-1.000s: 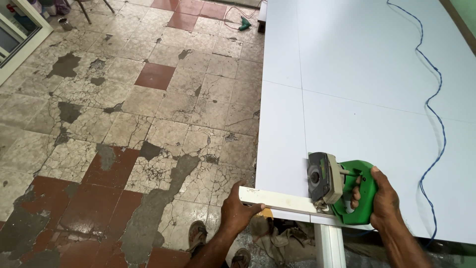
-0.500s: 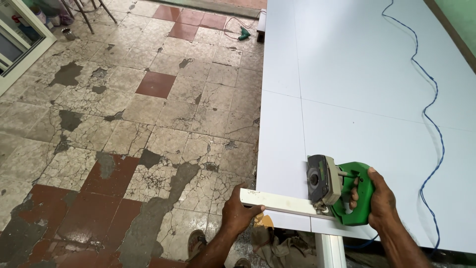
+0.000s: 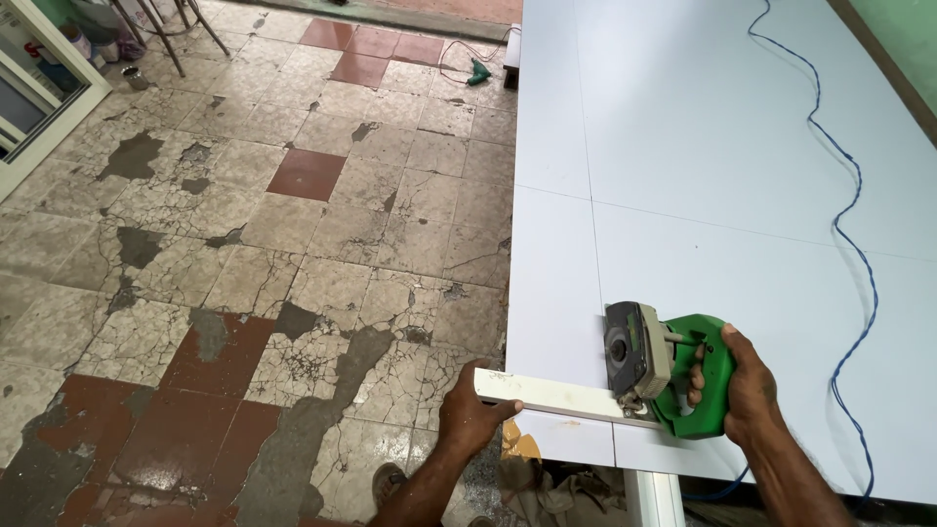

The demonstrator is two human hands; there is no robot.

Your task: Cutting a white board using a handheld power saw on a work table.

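Right hand [image 3: 747, 385] is gripping the green saw [image 3: 673, 376], left hand [image 3: 468, 420] is clamping the guide strip [image 3: 556, 395]; it's cutting near the white panel [image 3: 703, 176] edge, most of the line looks uncut.

Panel [image 3: 722, 166]: smooth, matt white sheet, laminate-like, with thin straight seams.
Saw [image 3: 673, 376]: glossy green plastic handle; grey body with a dull metal look, standing on the panel near its front edge.
Strip [image 3: 561, 395]: smooth, cream-white, painted or laminated look, lying left of the saw.
Cord [image 3: 849, 244]: blue, rubbery or plastic sheath, lying on the panel right of the saw.
Floor [image 3: 244, 254]: worn stone-chip tiles, cracked, rough grey patches, dull red squares, left of the panel.
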